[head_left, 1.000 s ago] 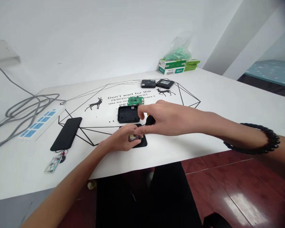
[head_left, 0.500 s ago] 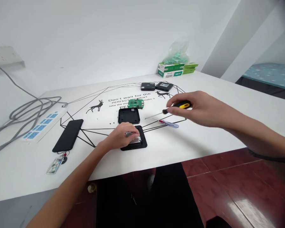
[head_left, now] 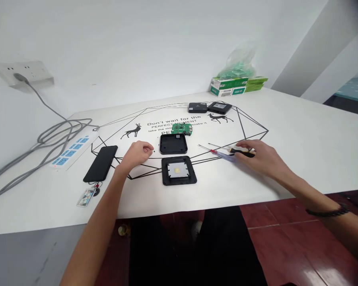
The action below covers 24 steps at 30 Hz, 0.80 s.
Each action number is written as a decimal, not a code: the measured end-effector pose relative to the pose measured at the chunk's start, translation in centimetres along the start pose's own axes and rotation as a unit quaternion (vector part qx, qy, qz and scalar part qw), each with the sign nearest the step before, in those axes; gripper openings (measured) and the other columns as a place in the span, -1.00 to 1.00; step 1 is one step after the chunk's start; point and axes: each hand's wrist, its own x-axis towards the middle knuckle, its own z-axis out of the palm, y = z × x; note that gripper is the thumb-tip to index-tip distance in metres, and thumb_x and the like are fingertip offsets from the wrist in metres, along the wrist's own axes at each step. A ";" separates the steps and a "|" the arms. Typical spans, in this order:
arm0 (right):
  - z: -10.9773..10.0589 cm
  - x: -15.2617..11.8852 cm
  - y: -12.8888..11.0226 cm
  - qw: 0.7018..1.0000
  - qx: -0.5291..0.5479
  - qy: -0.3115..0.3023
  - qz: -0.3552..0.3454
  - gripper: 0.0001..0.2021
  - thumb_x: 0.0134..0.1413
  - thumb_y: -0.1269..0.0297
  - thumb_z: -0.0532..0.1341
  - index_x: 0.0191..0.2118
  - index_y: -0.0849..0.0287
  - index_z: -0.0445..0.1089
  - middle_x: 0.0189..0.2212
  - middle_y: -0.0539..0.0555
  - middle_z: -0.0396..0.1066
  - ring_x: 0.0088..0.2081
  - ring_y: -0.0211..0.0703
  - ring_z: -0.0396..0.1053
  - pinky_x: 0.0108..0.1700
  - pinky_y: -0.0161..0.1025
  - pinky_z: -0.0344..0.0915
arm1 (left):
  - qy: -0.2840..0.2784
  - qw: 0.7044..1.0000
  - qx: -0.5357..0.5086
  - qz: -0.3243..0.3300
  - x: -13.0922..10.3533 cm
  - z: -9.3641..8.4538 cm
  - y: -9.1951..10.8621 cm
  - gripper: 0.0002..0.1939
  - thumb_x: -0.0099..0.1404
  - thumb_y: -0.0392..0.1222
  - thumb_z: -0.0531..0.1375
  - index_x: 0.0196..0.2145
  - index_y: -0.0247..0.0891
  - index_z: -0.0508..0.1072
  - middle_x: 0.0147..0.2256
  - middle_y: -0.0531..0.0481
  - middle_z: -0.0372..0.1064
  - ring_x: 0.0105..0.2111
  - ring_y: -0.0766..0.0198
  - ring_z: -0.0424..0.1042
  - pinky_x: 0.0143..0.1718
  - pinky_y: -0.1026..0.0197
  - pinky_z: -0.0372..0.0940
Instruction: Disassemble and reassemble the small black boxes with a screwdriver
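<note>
My right hand (head_left: 259, 155) has its fingers round the handle of a black-and-yellow screwdriver (head_left: 241, 152), which lies low at the table. Beside it is a second screwdriver (head_left: 223, 155) with a clear handle and a red collar. My left hand (head_left: 138, 153) is closed in a pinch just above the table, near a tiny dark piece (head_left: 154, 151); whatever its fingertips hold is hidden. Between the hands lies a black casing part (head_left: 165, 180) with a silvery plate (head_left: 183, 167) in it. Behind that sit a black casing shell (head_left: 173, 145) and a green circuit board (head_left: 181, 128).
A black phone (head_left: 100, 163) with a keychain (head_left: 86, 196) lies at left, beside a power strip (head_left: 77, 150) and its grey cable (head_left: 52, 126). Two black boxes (head_left: 197, 107) (head_left: 220, 107) sit further back. Green-and-white cartons (head_left: 229, 84) under a plastic bag (head_left: 239, 63) stand by the wall.
My left hand has left the casing part and moved left to the tabletop. My right hand has lowered the black-and-yellow screwdriver beside the clear-handled one. The view has shifted left.
</note>
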 end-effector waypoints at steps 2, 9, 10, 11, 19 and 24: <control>-0.3 -0.5 -2.1 0.996 0.010 0.053 -0.073 -0.83 0.17 0.21 0.14 -0.22 0.07 0.46 -0.15 0.27 0.55 -0.04 0.27 0.47 0.00 0.20 0.36 | 0.032 0.999 0.019 0.013 0.0 0.3 0.0 -0.74 0.23 -0.30 0.14 -0.25 -0.27 0.64 -0.26 -0.12 0.62 -0.22 0.06 0.56 -0.15 0.08 0.46; 1.3 -1.0 -12.2 0.932 0.086 -0.209 -0.282 -0.62 0.23 0.00 0.22 0.02 0.14 0.47 -0.02 0.22 0.48 0.03 0.13 0.40 0.09 0.07 0.33 | 0.087 0.979 -0.046 0.177 -0.2 1.0 1.1 -0.73 0.35 -0.31 0.08 -0.24 -0.24 0.61 -0.20 -0.07 0.63 -0.17 0.13 0.57 -0.07 0.10 0.44; 1.9 -0.5 -13.1 0.928 0.061 -0.234 -0.284 -0.59 0.19 -0.02 0.26 0.02 0.16 0.48 -0.01 0.24 0.46 0.04 0.17 0.36 0.09 0.11 0.30 | 0.069 0.976 -0.050 0.202 -0.3 1.2 1.3 -0.74 0.36 -0.31 0.09 -0.23 -0.24 0.60 -0.21 -0.07 0.62 -0.17 0.14 0.57 -0.08 0.11 0.43; 2.5 0.0 -13.7 0.924 0.036 -0.257 -0.279 -0.57 0.15 -0.02 0.29 0.00 0.18 0.49 -0.03 0.25 0.44 0.02 0.20 0.34 0.08 0.14 0.30 | 0.054 0.972 -0.053 0.222 -0.3 1.5 1.4 -0.74 0.36 -0.31 0.09 -0.23 -0.24 0.60 -0.22 -0.06 0.62 -0.18 0.15 0.57 -0.09 0.11 0.43; 4.3 2.4 -14.1 0.912 0.059 -0.277 -0.296 -0.75 -0.12 0.07 0.44 -0.42 0.12 0.49 -0.35 0.10 0.42 -0.15 0.08 0.35 0.05 0.07 0.24 | 0.017 0.968 -0.074 0.240 -0.8 2.1 2.4 -0.75 0.35 -0.35 0.10 -0.24 -0.24 0.60 -0.22 -0.05 0.63 -0.20 0.16 0.56 -0.12 0.13 0.43; 3.9 2.3 -13.3 0.931 0.160 -0.209 -0.255 -0.71 -0.10 0.11 0.40 -0.22 0.11 0.52 -0.22 0.09 0.49 -0.19 0.00 0.42 -0.10 -0.05 0.33 | -0.046 0.966 -0.129 0.221 -1.4 1.4 3.2 -0.76 0.36 -0.08 0.26 -0.11 -0.25 0.59 -0.19 -0.07 0.61 -0.21 0.16 0.55 -0.13 0.13 0.43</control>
